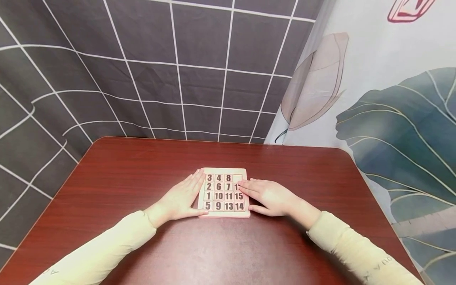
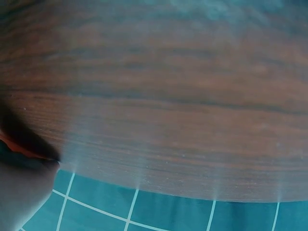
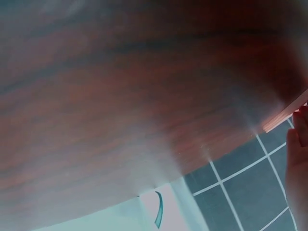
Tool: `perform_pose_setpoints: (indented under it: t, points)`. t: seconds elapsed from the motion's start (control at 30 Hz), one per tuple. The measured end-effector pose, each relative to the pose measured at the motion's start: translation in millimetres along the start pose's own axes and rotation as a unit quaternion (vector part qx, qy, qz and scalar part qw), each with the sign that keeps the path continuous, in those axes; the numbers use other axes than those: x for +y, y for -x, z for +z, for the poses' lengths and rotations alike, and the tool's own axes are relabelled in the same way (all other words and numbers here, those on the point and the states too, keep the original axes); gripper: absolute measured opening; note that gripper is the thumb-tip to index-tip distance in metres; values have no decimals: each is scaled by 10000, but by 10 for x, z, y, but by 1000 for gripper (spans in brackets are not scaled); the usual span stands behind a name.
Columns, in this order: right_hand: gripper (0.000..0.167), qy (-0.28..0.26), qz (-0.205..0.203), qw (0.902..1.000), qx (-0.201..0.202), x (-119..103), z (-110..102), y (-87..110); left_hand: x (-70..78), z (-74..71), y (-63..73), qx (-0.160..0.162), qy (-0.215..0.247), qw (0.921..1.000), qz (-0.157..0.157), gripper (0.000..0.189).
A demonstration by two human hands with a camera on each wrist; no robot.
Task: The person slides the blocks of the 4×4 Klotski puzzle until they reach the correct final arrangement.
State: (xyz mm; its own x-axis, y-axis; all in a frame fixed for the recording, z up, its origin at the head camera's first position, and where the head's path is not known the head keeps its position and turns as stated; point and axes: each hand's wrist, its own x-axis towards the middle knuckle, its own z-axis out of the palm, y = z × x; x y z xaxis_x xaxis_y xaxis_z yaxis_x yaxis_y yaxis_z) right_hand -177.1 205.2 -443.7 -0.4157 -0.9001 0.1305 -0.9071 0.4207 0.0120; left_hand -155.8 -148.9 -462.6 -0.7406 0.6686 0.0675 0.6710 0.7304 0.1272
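Observation:
A pale number sliding puzzle lies flat on the table between my hands. Its top row reads 3, 4, 8, with a bare slot at the top right corner. My left hand rests along the puzzle's left edge, fingers straight near the upper corner and thumb on the lower corner. From the right, my right hand reaches over the frame. Its straight fingertips touch a tile just below the bare slot and hide part of its number. The right thumb lies beside the lower right edge.
The reddish-brown wooden table extends around the puzzle. Behind it hangs a dark curtain with a white grid. A pale curtain with large leaf prints hangs at the right.

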Motion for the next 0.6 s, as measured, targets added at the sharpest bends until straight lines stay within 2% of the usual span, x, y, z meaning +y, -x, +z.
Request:
perform_pose_setpoints:
  t: [0.3,0.6]
  points:
    - [60,-152,158,9997,91,104,6,-181,-12,15,9,110,-24,9999,66,111]
    - [58,-133,156,9997,-118,115,67,-394,-4,5,2,50,-45,10000,33,110]
